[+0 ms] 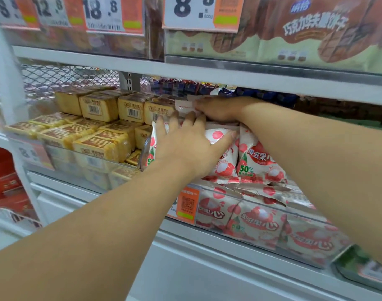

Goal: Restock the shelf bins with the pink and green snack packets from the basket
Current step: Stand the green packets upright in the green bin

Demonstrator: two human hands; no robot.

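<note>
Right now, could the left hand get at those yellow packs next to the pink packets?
Probably yes. The left hand rests flat on the pink packets, and the yellow packs lie just beside it in the open-topped neighbouring bin, with only a low clear divider between.

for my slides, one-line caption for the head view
Both hands, left hand and right hand, press pink snack packets into the shelf bin.

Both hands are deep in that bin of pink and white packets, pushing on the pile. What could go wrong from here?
1. The pink and white lychee snack packets are heaped above the clear plastic bin front; pressing with the left hand could tip some over it.
2. The right hand works at the back under the grey shelf edge, so a packet could get crushed or wedged there.
3. Packets might slide sideways into the yellow wrapped cake blocks next door.
</note>
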